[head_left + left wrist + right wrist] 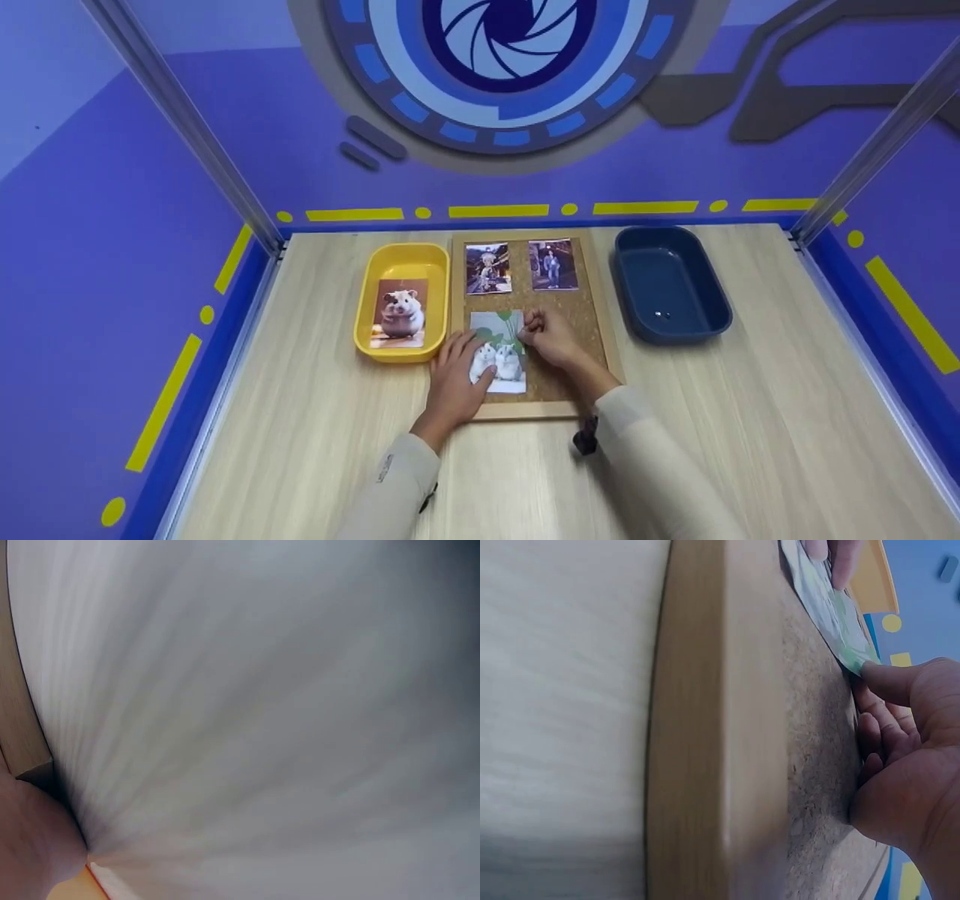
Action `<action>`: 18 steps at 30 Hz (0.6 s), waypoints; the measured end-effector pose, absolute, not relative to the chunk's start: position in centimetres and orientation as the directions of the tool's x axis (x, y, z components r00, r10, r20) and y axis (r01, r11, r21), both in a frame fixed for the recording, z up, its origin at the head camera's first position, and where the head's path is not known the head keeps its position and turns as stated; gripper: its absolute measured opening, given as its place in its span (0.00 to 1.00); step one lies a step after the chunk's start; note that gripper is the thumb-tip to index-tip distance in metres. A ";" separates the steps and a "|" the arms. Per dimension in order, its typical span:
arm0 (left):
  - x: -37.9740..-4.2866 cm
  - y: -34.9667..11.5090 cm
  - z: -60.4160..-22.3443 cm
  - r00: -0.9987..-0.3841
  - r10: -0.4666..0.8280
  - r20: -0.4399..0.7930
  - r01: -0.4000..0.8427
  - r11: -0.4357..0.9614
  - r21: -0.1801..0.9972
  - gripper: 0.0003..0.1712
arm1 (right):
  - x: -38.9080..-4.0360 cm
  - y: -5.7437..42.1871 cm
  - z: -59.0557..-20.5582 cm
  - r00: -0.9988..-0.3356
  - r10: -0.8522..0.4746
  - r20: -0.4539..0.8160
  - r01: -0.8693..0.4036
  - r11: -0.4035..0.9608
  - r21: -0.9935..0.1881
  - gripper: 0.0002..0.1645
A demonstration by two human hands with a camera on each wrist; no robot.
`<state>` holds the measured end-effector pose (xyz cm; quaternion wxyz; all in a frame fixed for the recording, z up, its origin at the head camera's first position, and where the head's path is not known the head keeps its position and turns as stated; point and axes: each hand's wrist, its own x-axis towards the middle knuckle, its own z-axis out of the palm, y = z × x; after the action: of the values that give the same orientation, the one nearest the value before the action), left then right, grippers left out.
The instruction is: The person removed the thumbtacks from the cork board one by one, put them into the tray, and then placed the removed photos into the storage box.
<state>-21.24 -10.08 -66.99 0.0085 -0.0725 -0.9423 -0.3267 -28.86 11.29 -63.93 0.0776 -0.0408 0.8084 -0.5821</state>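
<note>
Cork (pixel 550 386) backs the two-hamster photo (pixel 510 370) between both grips: the right grip (pixel 553 340) pinches its right edge, the left grip (pixel 456 375) lies spread across its left side. Thin and light, it would probably crease easily, so edges suit best. Bare cork leaves room right of the right grip, while the yellow tray (pixel 401 355) crowds the left grip.

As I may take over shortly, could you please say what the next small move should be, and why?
Perhaps the right hand should ease the two-hamster picture flat onto the cork board: it appears to pinch the picture's right side, while the left hand rests on the left.
</note>
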 end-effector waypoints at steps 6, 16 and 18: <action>-21.3 -10.1 -66.9 -0.990 0.126 0.059 0.136 0.776 0.617 0.33 | -28.8 11.3 -63.9 -0.979 -0.198 -0.040 -0.034 0.355 -0.934 0.09; -21.3 -10.0 -66.8 -0.991 0.126 0.051 0.130 0.778 0.614 0.32 | -28.8 11.5 -64.1 -0.963 -0.268 -0.034 -0.063 0.343 -0.937 0.14; -21.3 -10.0 -66.8 -0.991 0.127 0.049 0.130 0.775 0.618 0.32 | -28.8 11.5 -64.1 -0.961 -0.272 -0.045 -0.056 0.353 -0.934 0.14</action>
<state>-21.28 -9.96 -66.76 0.0023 -0.0682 -0.9421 -0.3282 -28.85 11.53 -64.12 0.0967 -0.1004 0.8166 -0.5600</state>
